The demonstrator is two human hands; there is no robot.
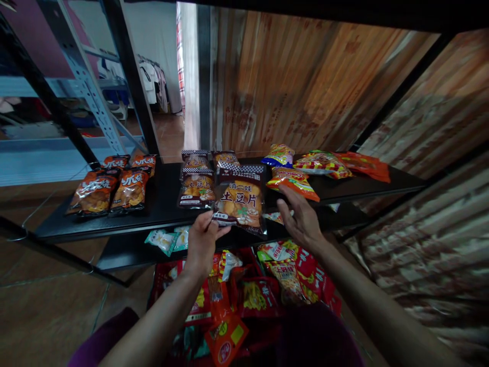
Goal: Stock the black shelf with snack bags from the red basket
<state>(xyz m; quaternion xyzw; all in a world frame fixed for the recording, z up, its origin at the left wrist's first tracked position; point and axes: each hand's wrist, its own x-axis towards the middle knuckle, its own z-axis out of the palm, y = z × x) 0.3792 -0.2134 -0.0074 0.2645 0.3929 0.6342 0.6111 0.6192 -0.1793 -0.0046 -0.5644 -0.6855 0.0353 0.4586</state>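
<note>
My left hand (202, 242) pinches the lower left corner of a brown and clear bag of potato chips (240, 201), its printed front facing me. The bag is at the front edge of the black shelf (164, 204); I cannot tell whether it rests there. Behind and left of it stand several like bags (196, 188). To the right, my right hand (301, 216) has its fingers apart and holds nothing. It is just in front of an orange snack bag (292, 182), whose front edge it partly covers.
Orange-black snack bags (130, 188) stand at the shelf's left. Colourful bags (323, 164) lie at its right. Small green packets (162, 240) sit on the lower shelf. Below, a red container holds many snack packets (260, 295). Black posts (132, 71) frame the shelf.
</note>
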